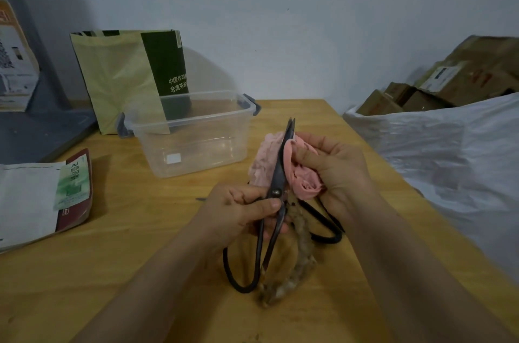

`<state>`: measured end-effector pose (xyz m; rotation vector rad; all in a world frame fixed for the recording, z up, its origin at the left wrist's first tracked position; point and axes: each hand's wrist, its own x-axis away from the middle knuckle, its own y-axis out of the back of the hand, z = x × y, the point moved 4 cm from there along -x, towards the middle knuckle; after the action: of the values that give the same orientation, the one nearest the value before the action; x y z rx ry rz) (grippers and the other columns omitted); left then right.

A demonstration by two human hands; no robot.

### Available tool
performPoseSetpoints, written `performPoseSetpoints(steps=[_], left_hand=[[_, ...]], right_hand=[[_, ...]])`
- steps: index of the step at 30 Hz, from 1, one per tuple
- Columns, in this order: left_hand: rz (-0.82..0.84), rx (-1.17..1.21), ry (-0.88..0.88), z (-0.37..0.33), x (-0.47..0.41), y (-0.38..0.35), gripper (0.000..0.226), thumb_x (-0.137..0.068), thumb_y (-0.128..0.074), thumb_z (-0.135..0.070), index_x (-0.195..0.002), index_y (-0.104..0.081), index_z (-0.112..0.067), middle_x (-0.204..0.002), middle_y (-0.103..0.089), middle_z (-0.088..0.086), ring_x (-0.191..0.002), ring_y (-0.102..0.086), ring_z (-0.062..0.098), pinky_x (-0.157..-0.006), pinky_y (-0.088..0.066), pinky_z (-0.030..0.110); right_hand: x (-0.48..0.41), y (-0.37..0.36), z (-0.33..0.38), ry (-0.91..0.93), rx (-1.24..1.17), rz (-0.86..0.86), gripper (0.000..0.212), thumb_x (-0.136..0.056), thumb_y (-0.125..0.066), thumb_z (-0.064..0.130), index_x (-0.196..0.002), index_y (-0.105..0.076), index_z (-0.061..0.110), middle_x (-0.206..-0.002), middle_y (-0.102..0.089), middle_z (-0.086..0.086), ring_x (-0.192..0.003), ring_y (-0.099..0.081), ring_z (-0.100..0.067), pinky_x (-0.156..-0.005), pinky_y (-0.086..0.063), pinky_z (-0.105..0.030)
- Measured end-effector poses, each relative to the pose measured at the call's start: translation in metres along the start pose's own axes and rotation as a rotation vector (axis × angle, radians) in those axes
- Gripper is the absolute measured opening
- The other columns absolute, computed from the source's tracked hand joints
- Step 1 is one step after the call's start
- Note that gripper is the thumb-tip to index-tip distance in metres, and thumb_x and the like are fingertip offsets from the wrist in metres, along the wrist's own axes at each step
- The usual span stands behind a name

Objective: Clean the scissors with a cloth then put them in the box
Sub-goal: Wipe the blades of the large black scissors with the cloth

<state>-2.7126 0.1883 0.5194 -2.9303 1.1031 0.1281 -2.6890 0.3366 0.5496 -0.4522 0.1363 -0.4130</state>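
Note:
Dark metal scissors [278, 174] with big loop handles point blade-up over the wooden table [140, 272]. My left hand [238, 210] grips them at the pivot. My right hand [334, 165] presses a pink cloth [303, 182] against the right side of the shut blades; part of the cloth shows behind the blades on the left. A dirty, greyish end of the cloth hangs down to the table. The clear plastic box [193, 134], with grey latches and no lid, stands beyond the hands and holds nothing.
A yellow-green and dark paper bag [126, 75] stands behind the box. A white envelope and a red packet [56, 196] lie at the left. A white sack [449, 151] and cardboard boxes [449, 81] crowd the table's right edge. A dark surface sits at far left.

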Motion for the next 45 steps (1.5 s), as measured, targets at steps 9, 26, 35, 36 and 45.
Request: performPoseSetpoints(steps=[9,26,35,36,45], left_hand=[[0.049,-0.072,0.052,-0.001,0.001,-0.006,0.015,-0.083,-0.061,0.001,-0.093,-0.069,0.010,-0.076,-0.064,0.030,-0.063,-0.065,0.027,-0.049,-0.050,0.024],[-0.002,-0.078,0.090,-0.004,0.004,-0.007,0.010,-0.084,-0.061,0.005,-0.087,-0.070,0.006,-0.065,-0.068,0.017,-0.055,-0.067,0.022,-0.045,-0.048,0.023],[0.074,-0.139,0.146,-0.003,0.007,-0.011,0.012,-0.085,-0.061,0.000,-0.088,-0.069,0.009,-0.067,-0.070,0.015,-0.053,-0.066,0.017,-0.044,-0.048,0.020],[0.070,-0.138,0.145,-0.004,0.008,-0.010,0.013,-0.085,-0.062,0.000,-0.090,-0.069,0.009,-0.069,-0.070,0.016,-0.055,-0.067,0.018,-0.045,-0.048,0.020],[-0.230,0.041,0.124,-0.013,0.010,0.006,0.013,-0.084,-0.063,0.000,-0.088,-0.070,0.010,-0.074,-0.066,0.027,-0.064,-0.066,0.028,-0.047,-0.049,0.022]], right_hand=[[-0.007,0.008,0.005,0.000,-0.075,-0.113,0.019,-0.085,-0.059,-0.006,-0.100,-0.067,0.003,-0.077,-0.074,-0.008,-0.065,-0.071,-0.019,-0.059,-0.060,-0.032],[-0.012,0.016,-0.002,-0.242,-0.161,0.050,0.046,-0.069,-0.068,0.008,-0.114,-0.062,0.002,-0.095,-0.070,-0.012,-0.081,-0.068,-0.022,-0.070,-0.059,-0.039],[-0.029,0.040,-0.001,-0.017,-0.042,-0.282,0.033,-0.085,-0.059,-0.007,-0.117,-0.060,0.000,-0.104,-0.069,-0.014,-0.084,-0.070,-0.023,-0.072,-0.059,-0.036],[-0.031,0.046,0.002,0.013,-0.009,-0.301,0.031,-0.088,-0.057,-0.004,-0.118,-0.060,0.001,-0.104,-0.069,-0.013,-0.084,-0.070,-0.021,-0.072,-0.059,-0.036],[-0.016,0.035,0.011,0.223,0.848,-0.279,0.024,-0.094,-0.053,0.022,-0.113,-0.068,0.020,-0.124,-0.058,0.004,-0.110,-0.054,-0.011,-0.089,-0.047,-0.025]])
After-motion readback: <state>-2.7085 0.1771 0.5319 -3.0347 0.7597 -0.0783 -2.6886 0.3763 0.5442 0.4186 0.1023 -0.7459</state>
